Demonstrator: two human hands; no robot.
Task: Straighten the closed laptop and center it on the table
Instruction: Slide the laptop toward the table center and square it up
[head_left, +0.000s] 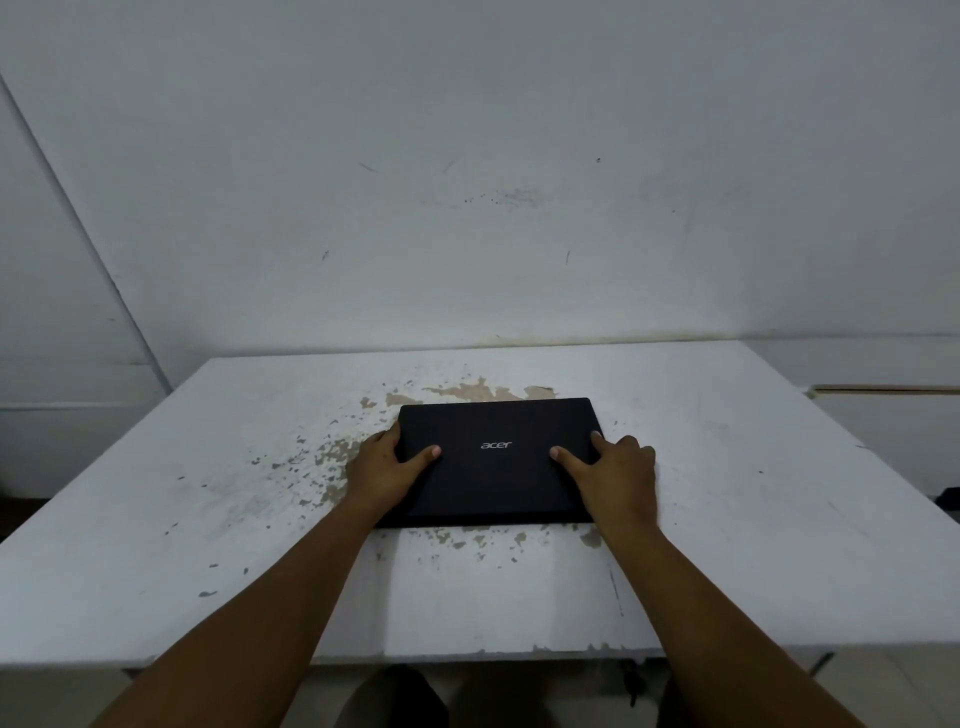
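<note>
The thumb of the left hand (382, 467) lies flat on the black lid of the closed laptop (496, 462), and its other fingers (390, 434) wrap the left side edge, so this hand is clamped on the laptop. The right hand (615, 473) does the same on the other side: thumb on the lid, index finger along the right edge; its remaining fingers are hidden, so I cannot tell how they sit. Both bare forearms reach in from the bottom of the view. The laptop lies flat on the white counter (727, 519), about in the middle between its left and right sides, with its edges nearly parallel to the counter's front edge. The logo on the lid reads upright. Chipped brown patches (332, 457) mark the paint around the laptop. A scuffed pale wall (467, 182) stands behind the counter.
</note>
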